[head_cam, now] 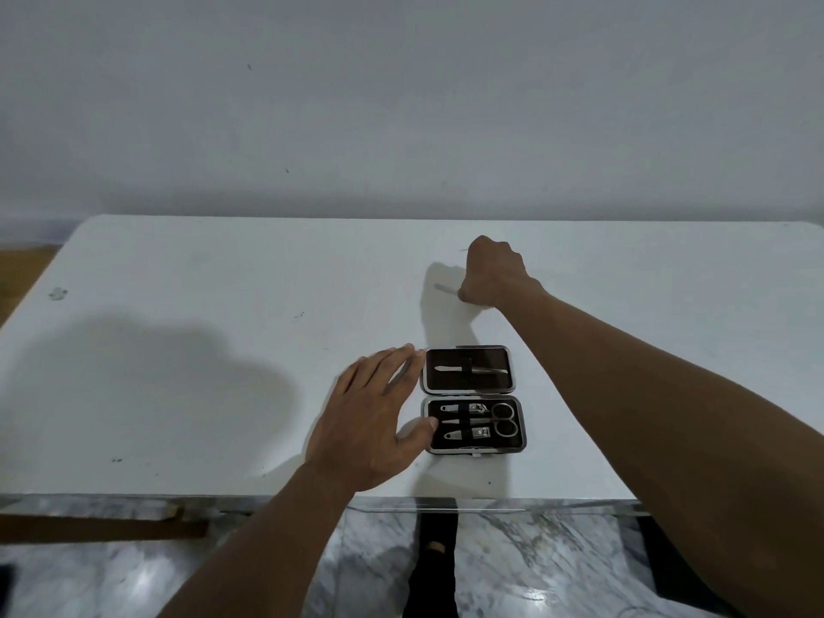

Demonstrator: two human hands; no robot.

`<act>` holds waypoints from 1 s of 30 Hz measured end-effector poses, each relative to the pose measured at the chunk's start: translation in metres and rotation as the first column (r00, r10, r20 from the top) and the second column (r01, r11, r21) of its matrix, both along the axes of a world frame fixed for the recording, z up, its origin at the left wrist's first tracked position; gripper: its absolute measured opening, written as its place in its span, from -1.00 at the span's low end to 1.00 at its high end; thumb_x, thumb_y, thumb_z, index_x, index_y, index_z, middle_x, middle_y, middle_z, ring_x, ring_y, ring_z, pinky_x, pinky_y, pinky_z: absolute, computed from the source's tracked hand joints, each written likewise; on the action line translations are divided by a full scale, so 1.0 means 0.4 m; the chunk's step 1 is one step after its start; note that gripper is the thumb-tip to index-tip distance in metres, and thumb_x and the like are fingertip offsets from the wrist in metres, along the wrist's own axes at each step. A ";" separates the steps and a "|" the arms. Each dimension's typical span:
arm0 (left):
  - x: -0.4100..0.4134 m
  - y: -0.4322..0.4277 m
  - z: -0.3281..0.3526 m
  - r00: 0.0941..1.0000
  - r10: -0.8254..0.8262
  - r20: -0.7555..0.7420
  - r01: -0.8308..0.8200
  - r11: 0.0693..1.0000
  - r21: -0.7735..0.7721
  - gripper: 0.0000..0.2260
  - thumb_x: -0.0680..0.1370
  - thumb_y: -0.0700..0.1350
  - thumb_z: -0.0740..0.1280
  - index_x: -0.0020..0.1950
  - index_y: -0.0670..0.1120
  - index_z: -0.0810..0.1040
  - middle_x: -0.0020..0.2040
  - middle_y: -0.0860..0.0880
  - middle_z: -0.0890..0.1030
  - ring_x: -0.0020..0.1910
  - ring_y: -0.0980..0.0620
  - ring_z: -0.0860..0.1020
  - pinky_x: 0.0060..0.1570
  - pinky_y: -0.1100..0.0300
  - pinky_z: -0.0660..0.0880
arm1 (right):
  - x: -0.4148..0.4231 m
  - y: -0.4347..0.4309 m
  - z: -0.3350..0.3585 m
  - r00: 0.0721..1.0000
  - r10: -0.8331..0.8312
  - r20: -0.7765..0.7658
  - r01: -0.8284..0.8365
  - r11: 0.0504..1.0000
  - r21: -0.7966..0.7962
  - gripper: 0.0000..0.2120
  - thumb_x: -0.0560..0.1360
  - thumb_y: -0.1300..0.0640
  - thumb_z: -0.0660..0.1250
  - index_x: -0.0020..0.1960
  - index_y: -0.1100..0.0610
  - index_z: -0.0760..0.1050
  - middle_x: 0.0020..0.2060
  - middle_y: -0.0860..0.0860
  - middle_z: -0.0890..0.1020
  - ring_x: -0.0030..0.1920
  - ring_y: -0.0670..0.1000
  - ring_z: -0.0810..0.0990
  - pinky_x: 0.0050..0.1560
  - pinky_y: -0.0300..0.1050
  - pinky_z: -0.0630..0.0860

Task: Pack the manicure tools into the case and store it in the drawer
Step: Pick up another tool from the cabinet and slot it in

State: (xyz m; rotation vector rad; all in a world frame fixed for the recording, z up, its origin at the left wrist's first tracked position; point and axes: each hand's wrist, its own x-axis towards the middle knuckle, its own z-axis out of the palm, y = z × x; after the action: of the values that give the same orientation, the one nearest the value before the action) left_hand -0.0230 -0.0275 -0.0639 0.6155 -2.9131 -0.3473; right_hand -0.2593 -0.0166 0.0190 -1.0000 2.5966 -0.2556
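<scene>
A small dark manicure case [472,400] lies open on the white table [178,350] near its front edge. Its far half holds a slim metal tool under a strap. Its near half holds two nail clippers and scissors [501,420]. My left hand [370,421] rests flat, fingers spread, against the case's left side, the thumb touching the near half. Beyond the case, my right hand [492,274] is closed on a thin metal tool [443,288], whose blurred tip sticks out to the left just above the tabletop.
A plain white wall stands right behind the table. The table's front edge runs just below the case, with marble floor and my foot [434,550] beneath. A wooden strip [102,524] shows at lower left.
</scene>
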 end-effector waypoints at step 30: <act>0.001 0.002 0.006 1.000 0.002 0.014 -0.002 1.000 -0.015 -0.35 0.54 0.29 0.10 0.56 0.02 0.21 0.53 0.08 0.26 0.49 0.04 0.24 0.46 0.01 0.20 | -0.008 0.189 0.029 0.933 -0.015 0.359 0.074 0.986 -0.152 -0.84 0.49 0.29 0.26 -0.08 0.22 0.63 -0.17 0.15 0.68 -0.21 0.10 0.69 -0.29 -0.08 0.64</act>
State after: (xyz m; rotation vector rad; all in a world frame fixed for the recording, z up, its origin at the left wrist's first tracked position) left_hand -0.0226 -0.0269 -0.0615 0.6211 -2.9249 -0.3218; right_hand -0.2624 0.0589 0.0308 -0.8543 2.2939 -0.6121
